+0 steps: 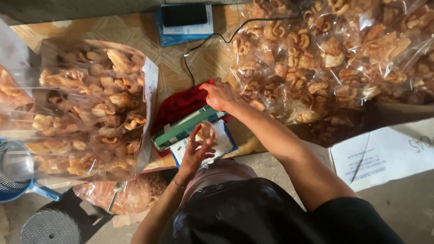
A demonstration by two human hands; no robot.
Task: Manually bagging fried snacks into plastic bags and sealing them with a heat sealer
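A green and silver heat sealer (pixel 183 129) lies on a red cloth (pixel 178 106) in the middle. My right hand (pixel 220 96) presses down on the far end of its bar. My left hand (pixel 195 151) holds a small clear bag of fried crackling (pixel 207 132) at the near side of the sealer, its top edge under the bar. A blue and white base (pixel 226 141) shows under the bag.
A large clear sack of crackling (pixel 86 108) stands at left. Several filled small bags (pixel 325 54) pile at the right and back. A blue scale (pixel 183 20) with a black cord (pixel 190 68) sits at the back. A cardboard box (pixel 384 153) is at right, a blue strainer (pixel 18 180) at lower left.
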